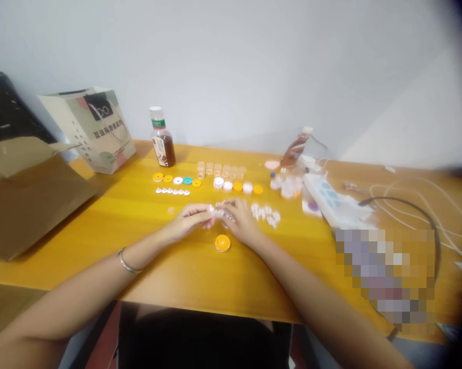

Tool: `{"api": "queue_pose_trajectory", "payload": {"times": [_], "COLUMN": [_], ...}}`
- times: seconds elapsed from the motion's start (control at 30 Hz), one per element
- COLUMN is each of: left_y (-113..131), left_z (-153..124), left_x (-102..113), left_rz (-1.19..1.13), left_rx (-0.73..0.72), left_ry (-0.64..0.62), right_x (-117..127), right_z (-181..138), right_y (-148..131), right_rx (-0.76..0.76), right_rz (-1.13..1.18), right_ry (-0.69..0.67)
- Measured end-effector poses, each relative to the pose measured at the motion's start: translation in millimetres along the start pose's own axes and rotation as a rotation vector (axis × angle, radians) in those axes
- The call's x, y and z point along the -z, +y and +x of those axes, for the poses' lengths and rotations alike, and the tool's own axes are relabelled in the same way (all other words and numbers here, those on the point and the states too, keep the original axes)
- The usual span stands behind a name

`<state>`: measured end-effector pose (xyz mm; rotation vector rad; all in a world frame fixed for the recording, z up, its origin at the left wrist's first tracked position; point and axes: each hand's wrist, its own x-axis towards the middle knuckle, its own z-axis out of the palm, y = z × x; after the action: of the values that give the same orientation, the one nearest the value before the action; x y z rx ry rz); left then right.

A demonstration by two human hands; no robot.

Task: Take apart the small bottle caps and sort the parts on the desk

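My left hand (194, 218) is closed, thumb and fingers pinching a small pale piece (211, 210), too blurred to name. Close beside it, my right hand (242, 218) reaches over several small white flower-shaped pieces (227, 217), its fingers bent and somewhat apart. More of these white pieces (263, 212) lie loose on the right. In front of both hands sits a round orange cap (222, 243), its hollow side up. Behind them runs a row of orange, white and blue round caps (178, 180), with small white discs (173, 191) lined up before it.
Clear little cups (217, 169) stand in a row at the back. A brown drink bottle (163, 146), a paper bag (103, 130) and an open cardboard box (26, 195) are on the left. Another bottle (294, 148), a white tray (323, 195) and cables (407, 200) occupy the right.
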<state>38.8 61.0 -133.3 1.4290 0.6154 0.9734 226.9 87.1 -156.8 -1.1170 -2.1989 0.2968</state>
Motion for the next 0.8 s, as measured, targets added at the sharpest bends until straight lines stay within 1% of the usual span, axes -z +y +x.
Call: {"api": "queue_pose_trajectory", "payload": {"times": [0.13,0.27,0.47,0.8], "left_y": [-0.4,0.4,2.2,2.3], "left_z": [0.2,0.1,-0.5,-0.7], "left_x": [0.4,0.1,-0.1,0.5], "left_rz": [-0.008,0.02,0.05,0.106], "left_rx": [0.01,0.021,0.01,0.006], "left_ry": [0.007,0.012,-0.009,-0.01], "right_x": [1.5,-1.1,-3.4,-1.2], "right_z": [-3.7,-3.9,-2.0,-1.9], "right_y": [-0.4,4.2,7.1,5.4], "right_rx": [0.05,0.023,0.025,0.05], "right_rz": [-0.072,-0.118,-0.118,-0.087], "right_ry": [-0.009,-0.011,-0.01,-0.011]}}
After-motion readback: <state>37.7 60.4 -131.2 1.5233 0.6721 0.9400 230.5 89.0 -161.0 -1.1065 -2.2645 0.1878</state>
